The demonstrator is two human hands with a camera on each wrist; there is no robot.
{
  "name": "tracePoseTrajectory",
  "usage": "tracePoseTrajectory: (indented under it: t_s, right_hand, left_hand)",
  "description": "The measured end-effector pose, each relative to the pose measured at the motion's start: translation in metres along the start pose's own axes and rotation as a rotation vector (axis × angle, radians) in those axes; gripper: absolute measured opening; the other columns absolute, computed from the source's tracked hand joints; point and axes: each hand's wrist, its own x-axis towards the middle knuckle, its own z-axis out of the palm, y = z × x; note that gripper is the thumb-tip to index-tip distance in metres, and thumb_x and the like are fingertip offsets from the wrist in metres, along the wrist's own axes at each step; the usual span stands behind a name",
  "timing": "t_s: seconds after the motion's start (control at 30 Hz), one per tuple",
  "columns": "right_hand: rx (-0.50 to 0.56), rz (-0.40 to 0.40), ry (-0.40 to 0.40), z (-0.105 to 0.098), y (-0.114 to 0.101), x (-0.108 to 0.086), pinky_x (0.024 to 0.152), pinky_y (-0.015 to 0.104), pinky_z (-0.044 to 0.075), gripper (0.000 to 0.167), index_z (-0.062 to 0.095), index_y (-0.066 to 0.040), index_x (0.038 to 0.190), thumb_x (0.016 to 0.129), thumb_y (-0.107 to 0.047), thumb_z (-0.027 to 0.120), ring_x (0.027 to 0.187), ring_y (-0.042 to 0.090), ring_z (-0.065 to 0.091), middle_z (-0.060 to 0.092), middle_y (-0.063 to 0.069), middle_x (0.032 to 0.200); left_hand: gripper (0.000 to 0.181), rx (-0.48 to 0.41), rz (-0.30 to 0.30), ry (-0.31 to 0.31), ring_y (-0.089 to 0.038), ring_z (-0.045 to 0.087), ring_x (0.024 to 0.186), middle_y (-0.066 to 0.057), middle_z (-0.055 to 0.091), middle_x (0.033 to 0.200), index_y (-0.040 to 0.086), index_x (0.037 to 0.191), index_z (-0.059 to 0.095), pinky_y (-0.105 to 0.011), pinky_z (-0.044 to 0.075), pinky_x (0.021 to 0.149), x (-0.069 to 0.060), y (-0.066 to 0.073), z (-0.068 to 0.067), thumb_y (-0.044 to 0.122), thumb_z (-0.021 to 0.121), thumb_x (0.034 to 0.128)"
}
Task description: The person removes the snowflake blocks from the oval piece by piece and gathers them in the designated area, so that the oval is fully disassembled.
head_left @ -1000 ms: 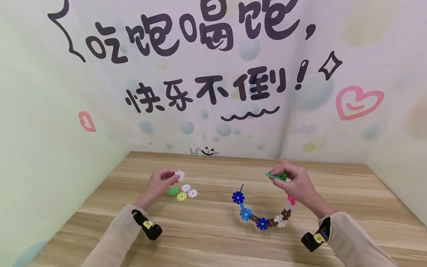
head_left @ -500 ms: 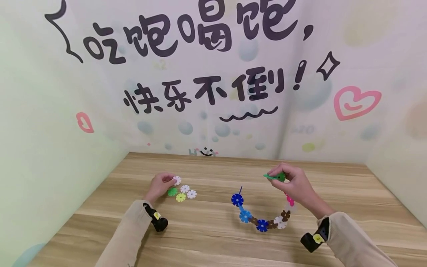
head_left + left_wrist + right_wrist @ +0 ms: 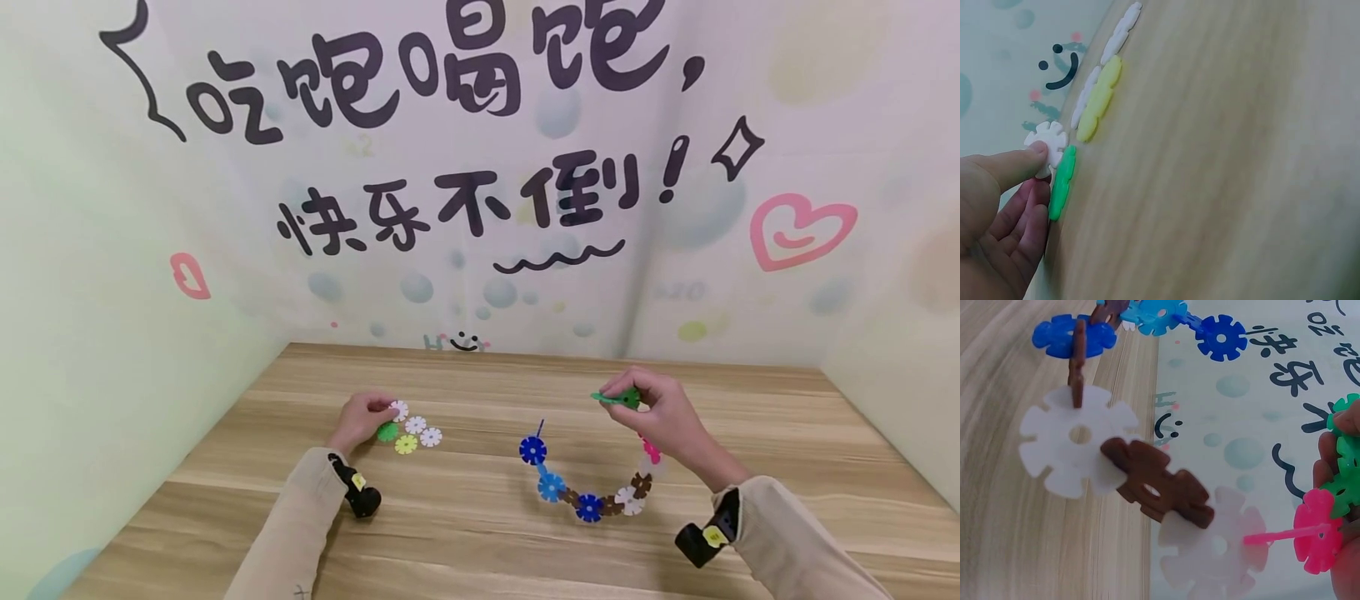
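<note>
Between thumb and fingers, my left hand (image 3: 360, 423) pinches a white snowflake disc (image 3: 1055, 139), low over the table's left side. Right beside it lie a green disc (image 3: 387, 432), a yellow disc (image 3: 406, 444) and two more white discs (image 3: 431, 437). My right hand (image 3: 663, 414) grips the green end (image 3: 632, 399) of a snowflake-disc chain. From there the chain curves in a U through a pink disc (image 3: 1318, 531), clear-white and brown discs (image 3: 1157, 481), dark blue and light blue discs (image 3: 551, 487). At its free left end is a thin dark blue disc seen edge-on (image 3: 540, 428).
The wood-grain table (image 3: 480, 558) runs back to a printed cloth (image 3: 465, 275) with large lettering. Pale walls (image 3: 67, 375) close in both sides. Each wrist wears a black camera (image 3: 701, 543).
My left hand has lowered with the white disc toward the loose discs, its forearm shifting right. The right hand and the chain stay almost where they were.
</note>
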Motion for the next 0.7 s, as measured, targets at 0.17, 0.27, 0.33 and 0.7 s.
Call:
tracePoseTrajectory:
  t_s: [0.17, 0.27, 0.33, 0.7]
  right_hand:
    - [-0.004, -0.002, -0.002, -0.0004, 0.0002, 0.0001, 0.058, 0.018, 0.049, 0.021, 0.062, -0.005, 0.08, 0.072, 0.015, 0.062, 0.076, 0.009, 0.058, 0.062, 0.008, 0.085]
    - [-0.004, -0.003, -0.002, -0.0003, -0.0005, 0.0003, 0.058, 0.018, 0.049, 0.022, 0.062, -0.005, 0.08, 0.072, 0.015, 0.062, 0.076, 0.008, 0.057, 0.062, 0.008, 0.085]
    - [-0.002, -0.003, -0.003, -0.0002, -0.0009, 0.0004, 0.058, 0.018, 0.049, 0.022, 0.062, -0.005, 0.08, 0.072, 0.015, 0.062, 0.076, 0.008, 0.057, 0.062, 0.008, 0.085]
    - [-0.001, -0.01, -0.015, 0.0006, -0.0014, 0.0019, 0.058, 0.018, 0.049, 0.022, 0.062, -0.005, 0.08, 0.072, 0.015, 0.061, 0.075, 0.008, 0.058, 0.062, 0.008, 0.085]
  left_hand:
    - [0.026, 0.014, -0.038, -0.009, -0.021, 0.052, 0.082, -0.013, 0.061, 0.091, -0.004, 0.103, 0.062, -0.032, 0.044, 0.071, 0.0017, 0.0011, 0.0015, 0.011, 0.062, 0.0825]
    - [0.026, 0.02, -0.043, -0.012, -0.021, 0.052, 0.082, -0.013, 0.061, 0.092, -0.004, 0.104, 0.062, -0.032, 0.044, 0.071, 0.0018, 0.0013, 0.0017, 0.012, 0.061, 0.083]
    - [0.026, 0.017, -0.037, -0.011, -0.021, 0.053, 0.081, -0.013, 0.061, 0.092, -0.004, 0.104, 0.062, -0.032, 0.044, 0.071, 0.0015, 0.0014, 0.0017, 0.011, 0.062, 0.0827]
    - [0.027, -0.034, 0.037, 0.018, -0.023, 0.054, 0.084, -0.015, 0.061, 0.093, -0.005, 0.105, 0.06, -0.031, 0.045, 0.072, -0.0018, 0.0054, -0.0049, 0.011, 0.061, 0.0831]
